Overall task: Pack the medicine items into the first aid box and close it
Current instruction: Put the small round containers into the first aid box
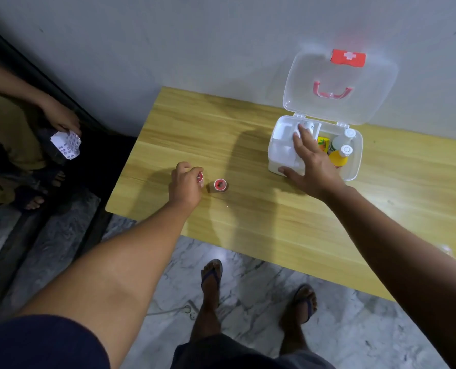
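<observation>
Packing was judged partly done. The box [353,171] stood open at the far right of the desk [248,222], its lid [360,107] raised against the wall. It already contained white-capped bottles [346,149] and a yellow packet [323,143]. The right hand [312,166] lay spread over the left compartments with fingers straight, gripping nothing. The left hand [184,185] pinched a red-ended roll [199,177] on the desk. A second roll [219,185] lay just beside it, unpacked. Both rolls and the closing remained outstanding. The only marking made out was a white cross on the red latch [348,57]. The bottle labels were illegible.
</observation>
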